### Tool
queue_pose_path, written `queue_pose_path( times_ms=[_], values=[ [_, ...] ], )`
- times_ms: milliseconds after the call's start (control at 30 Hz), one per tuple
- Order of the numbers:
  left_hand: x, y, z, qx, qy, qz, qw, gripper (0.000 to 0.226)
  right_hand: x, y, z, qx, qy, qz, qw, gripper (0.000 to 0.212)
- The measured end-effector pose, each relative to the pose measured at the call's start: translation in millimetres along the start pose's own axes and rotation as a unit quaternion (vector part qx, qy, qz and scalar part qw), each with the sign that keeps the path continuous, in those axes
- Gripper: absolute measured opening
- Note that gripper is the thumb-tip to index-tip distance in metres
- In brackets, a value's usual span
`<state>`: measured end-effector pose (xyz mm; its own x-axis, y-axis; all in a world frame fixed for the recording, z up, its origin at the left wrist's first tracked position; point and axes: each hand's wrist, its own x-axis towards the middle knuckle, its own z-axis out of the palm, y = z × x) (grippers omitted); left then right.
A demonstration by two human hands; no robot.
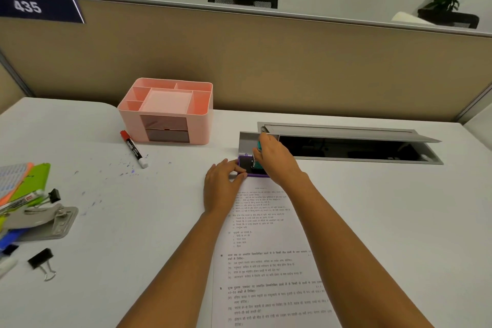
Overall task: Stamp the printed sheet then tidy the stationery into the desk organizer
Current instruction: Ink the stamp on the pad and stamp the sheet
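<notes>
sheet (266, 247) long axis twd ink pad (246, 163)

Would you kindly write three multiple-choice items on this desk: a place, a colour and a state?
1. Where does the red marker lie? A on the printed sheet; B on the desk beside the organizer; C in a drawer.
2. What colour is the organizer? A pink; B blue; C black.
3. What is the right hand doing? A resting flat; B gripping the teal stamp at the ink pad; C holding a clip.
Answers: B, it lies by the organizer's front; A, its walls are pink; B, it curls round the stamp.
</notes>
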<state>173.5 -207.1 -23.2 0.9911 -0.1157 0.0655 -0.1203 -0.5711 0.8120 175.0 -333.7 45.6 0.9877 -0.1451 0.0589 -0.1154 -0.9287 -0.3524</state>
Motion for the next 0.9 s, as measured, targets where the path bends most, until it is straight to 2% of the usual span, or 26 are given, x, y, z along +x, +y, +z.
queue_pose_path(
  times_ms=[500, 900],
  values=[
    [1, -1, 1, 0.016, -0.006, -0.022, 1.0, 0.026, -13, -4, 9, 0.031, 0.029, 0.038, 0.998, 0.026],
    [-1, 3, -1, 0.021, -0.002, -0.024, 0.999, 0.031, 1, -8, 5, 0.038, 0.019, 0.054, 0.998, 0.03]
  ],
)
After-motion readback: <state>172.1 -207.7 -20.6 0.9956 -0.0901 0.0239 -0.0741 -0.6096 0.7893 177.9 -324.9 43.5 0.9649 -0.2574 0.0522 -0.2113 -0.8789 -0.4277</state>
